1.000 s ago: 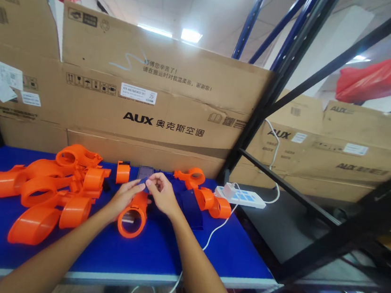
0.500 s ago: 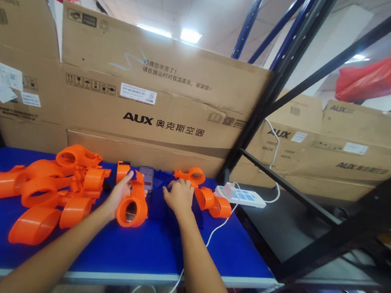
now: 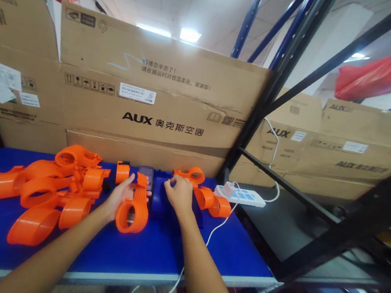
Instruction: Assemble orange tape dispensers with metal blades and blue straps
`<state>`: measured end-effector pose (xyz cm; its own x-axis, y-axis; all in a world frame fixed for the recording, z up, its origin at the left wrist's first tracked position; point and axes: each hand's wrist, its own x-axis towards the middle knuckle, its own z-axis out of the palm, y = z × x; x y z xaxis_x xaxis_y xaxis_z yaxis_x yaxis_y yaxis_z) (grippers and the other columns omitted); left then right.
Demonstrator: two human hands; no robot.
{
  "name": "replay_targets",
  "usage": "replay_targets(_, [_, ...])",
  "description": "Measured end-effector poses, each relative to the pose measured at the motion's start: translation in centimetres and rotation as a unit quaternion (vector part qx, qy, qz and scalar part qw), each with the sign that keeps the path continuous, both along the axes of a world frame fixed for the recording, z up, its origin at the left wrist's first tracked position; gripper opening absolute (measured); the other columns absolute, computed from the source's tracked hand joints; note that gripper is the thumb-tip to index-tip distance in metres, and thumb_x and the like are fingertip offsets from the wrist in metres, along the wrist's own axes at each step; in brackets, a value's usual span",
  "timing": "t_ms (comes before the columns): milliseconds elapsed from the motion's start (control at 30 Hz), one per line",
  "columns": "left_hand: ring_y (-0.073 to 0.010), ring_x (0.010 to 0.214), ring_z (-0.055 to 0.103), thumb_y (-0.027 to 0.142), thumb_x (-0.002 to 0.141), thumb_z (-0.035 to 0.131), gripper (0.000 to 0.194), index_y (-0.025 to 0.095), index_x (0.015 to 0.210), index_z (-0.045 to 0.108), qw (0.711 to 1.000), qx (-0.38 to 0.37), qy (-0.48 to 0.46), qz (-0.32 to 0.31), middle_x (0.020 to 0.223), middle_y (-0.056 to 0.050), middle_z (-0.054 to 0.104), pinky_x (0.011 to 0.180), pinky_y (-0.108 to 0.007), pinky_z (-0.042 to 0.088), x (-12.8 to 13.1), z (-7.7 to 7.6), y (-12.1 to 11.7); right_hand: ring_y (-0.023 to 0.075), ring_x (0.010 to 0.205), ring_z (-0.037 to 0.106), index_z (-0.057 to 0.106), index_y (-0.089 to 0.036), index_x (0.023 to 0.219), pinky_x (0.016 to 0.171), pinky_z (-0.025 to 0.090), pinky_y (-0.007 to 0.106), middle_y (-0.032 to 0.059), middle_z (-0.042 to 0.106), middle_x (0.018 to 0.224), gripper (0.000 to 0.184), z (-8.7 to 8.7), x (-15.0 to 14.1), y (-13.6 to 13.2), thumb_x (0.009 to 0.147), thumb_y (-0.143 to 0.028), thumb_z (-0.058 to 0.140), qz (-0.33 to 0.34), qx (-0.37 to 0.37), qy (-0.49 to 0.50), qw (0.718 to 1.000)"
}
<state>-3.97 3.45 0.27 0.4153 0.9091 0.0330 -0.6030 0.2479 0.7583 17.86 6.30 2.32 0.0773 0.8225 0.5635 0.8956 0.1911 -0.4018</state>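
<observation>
My left hand point(image 3: 121, 198) is wrapped around an orange plastic tape dispenser point(image 3: 132, 215), its round ring hanging toward me. To the right, my right hand point(image 3: 179, 194) is over a dark blue tray point(image 3: 161, 192), thumb and fingers drawn together. Whatever may be between those fingertips is too small to make out. Just behind my left hand stands another orange dispenser point(image 3: 122, 173) with a dark piece on top. A phone point(image 3: 145, 176) lies between my hands, partly covered by the held dispenser.
Several orange dispensers point(image 3: 42, 189) are heaped on the left of the blue table point(image 3: 97, 253). More orange dispensers point(image 3: 205, 198) lie right of the tray, near a white power strip point(image 3: 242, 196) with a trailing cable. Cardboard point(image 3: 165, 100) walls the back; a black rack post point(image 3: 256, 116) rises at right.
My right hand's fingers have come from spread over the tray to pinched together. The held dispenser has tilted and dropped slightly; the dark blue bit by my left thumb no longer shows.
</observation>
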Motion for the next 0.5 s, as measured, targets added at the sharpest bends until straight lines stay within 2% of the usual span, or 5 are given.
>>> replay_targets(100, [-0.0342,0.093,0.076,0.060,0.092,0.060,0.064,0.015,0.137,0.061,0.996,-0.022,-0.007,-0.087,0.103,-0.019,0.078,0.082,-0.045,0.060,0.1,-0.4,-0.5,0.0193,0.066,0.056,0.058,-0.023,0.066,0.067,0.039,0.030,0.0014,0.062,0.066,0.020,0.0,-0.7,-0.3,0.085,-0.029,0.059,0.058,0.028,0.084,0.994])
replay_targets(233, [-0.0339,0.091,0.077,0.060,0.091,0.062,0.065,0.014,0.137,0.060,0.996,-0.042,0.008,-0.074,0.101,-0.020,0.078,0.080,-0.043,0.060,0.3,-0.8,-0.5,0.0166,0.061,0.053,0.051,-0.024,0.064,0.063,0.040,0.029,-0.0022,0.055,0.061,0.027,0.0,-2.0,-0.7,0.087,-0.035,0.062,0.167,0.053,0.194,0.965])
replay_targets(300, [-0.0342,0.090,0.077,0.062,0.090,0.061,0.067,0.013,0.137,0.060,0.997,-0.050,0.007,-0.052,0.100,-0.021,0.078,0.079,-0.044,0.060,0.3,-0.7,-0.3,0.0167,0.063,0.054,0.053,-0.024,0.071,0.063,0.043,0.029,-0.0020,0.056,0.065,0.027,0.2,-2.7,-0.9,0.087,-0.042,0.066,0.233,0.039,0.277,0.931])
replay_targets(400, [-0.0343,0.089,0.077,0.063,0.091,0.058,0.068,0.012,0.136,0.060,0.999,-0.038,-0.012,-0.028,0.100,-0.021,0.078,0.078,-0.045,0.060,0.1,-0.3,-0.1,0.0162,0.066,0.055,0.057,-0.024,0.086,0.060,0.045,0.027,-0.0017,0.057,0.073,0.030,0.4,-3.6,-1.2,0.087,-0.052,0.067,0.323,-0.026,0.387,0.863])
replay_targets(500, [-0.0344,0.091,0.076,0.064,0.091,0.057,0.067,0.013,0.133,0.061,1.000,-0.011,-0.025,-0.010,0.101,-0.020,0.078,0.081,-0.045,0.060,-0.1,0.1,0.0,0.0151,0.071,0.057,0.059,-0.024,0.096,0.060,0.048,0.025,-0.0017,0.058,0.082,0.036,0.4,-4.3,-1.6,0.088,-0.059,0.066,0.383,-0.125,0.411,0.818])
